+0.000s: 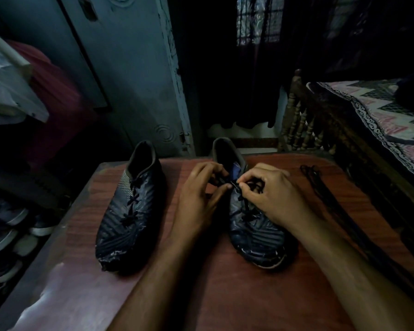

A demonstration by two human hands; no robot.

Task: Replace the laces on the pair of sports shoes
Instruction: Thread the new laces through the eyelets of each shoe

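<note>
Two dark sports shoes stand on a reddish wooden table, toes toward me. The left shoe is laced with a dark lace and nobody touches it. Over the upper eyelets of the right shoe, my left hand and my right hand meet. Each hand pinches the dark lace of that shoe between thumb and fingers. The fingers hide the lace ends. A loose dark lace lies stretched along the table's right side.
A bed with a patterned cover and a carved wooden frame stands close on the right. A grey door is behind the table. Several other shoes sit on a rack at the left.
</note>
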